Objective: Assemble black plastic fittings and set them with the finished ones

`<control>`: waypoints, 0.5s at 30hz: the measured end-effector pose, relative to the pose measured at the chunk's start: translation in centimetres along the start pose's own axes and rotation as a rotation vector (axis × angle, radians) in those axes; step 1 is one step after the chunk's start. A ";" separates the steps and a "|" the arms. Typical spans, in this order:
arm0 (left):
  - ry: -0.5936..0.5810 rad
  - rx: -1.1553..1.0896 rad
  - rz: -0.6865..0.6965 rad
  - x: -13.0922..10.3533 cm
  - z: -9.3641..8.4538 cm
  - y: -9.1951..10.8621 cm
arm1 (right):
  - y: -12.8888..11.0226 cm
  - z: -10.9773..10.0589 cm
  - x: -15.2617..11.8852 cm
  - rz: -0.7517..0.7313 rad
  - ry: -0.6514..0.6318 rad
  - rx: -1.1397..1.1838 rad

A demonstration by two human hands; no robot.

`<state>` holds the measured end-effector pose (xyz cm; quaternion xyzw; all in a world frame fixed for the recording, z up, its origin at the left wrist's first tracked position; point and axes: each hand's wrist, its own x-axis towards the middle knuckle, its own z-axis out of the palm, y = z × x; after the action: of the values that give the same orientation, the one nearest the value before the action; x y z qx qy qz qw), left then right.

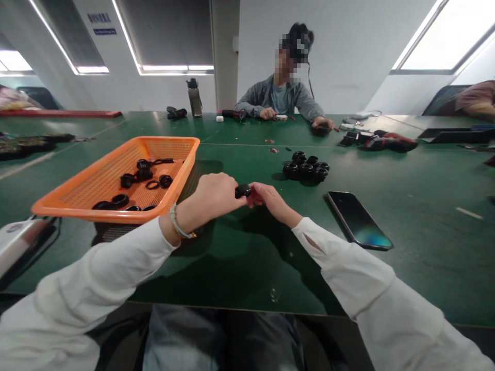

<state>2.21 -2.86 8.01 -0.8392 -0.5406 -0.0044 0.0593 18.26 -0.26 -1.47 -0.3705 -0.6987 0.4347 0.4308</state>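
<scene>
Between my two hands, above the green table [240, 268], is a small black rounded part [243, 191] with a glossy surface; its exact kind cannot be made out. My left hand [216, 195] grips it from the left, the back of the hand toward me and most fingers hidden. From the other side, the fingertips of my right hand [268, 200] are closed on its right end. An orange plastic basket [96, 212] stands by my left wrist, with several black ring-like and rounded parts [144, 174] in it. Beyond my right hand sits a cluster of similar glossy black parts [306, 169].
A smartphone [359, 220] lies right of my right forearm. Far across the table a person [284, 95] sits handling small items. A bottle [194, 98], a red-and-black tool-like bundle [381, 140] and a white device [23, 239] at the left edge also stand or lie there.
</scene>
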 end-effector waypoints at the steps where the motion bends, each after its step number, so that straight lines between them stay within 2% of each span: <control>1: 0.013 -0.019 -0.014 0.1 0.9 0.2 | -0.1 0.6 0.0 0.024 -0.016 0.078; 4: 0.082 -0.070 -0.009 0.3 2.9 0.4 | -0.3 1.6 0.1 0.108 -0.005 0.174; 9: 0.148 -0.260 0.056 0.6 5.8 0.1 | -0.1 1.6 0.3 0.204 0.104 0.173; 12: 0.129 -0.455 0.069 1.1 7.6 -0.8 | 0.2 1.3 0.3 0.209 0.184 0.109; 15: 0.208 -0.568 0.120 1.4 8.9 -2.0 | 0.4 1.0 0.2 0.178 0.232 0.027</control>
<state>0.50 0.14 -0.53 -0.8476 -0.4583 -0.2377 -0.1223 17.31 -0.25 -2.08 -0.4730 -0.6028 0.4348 0.4731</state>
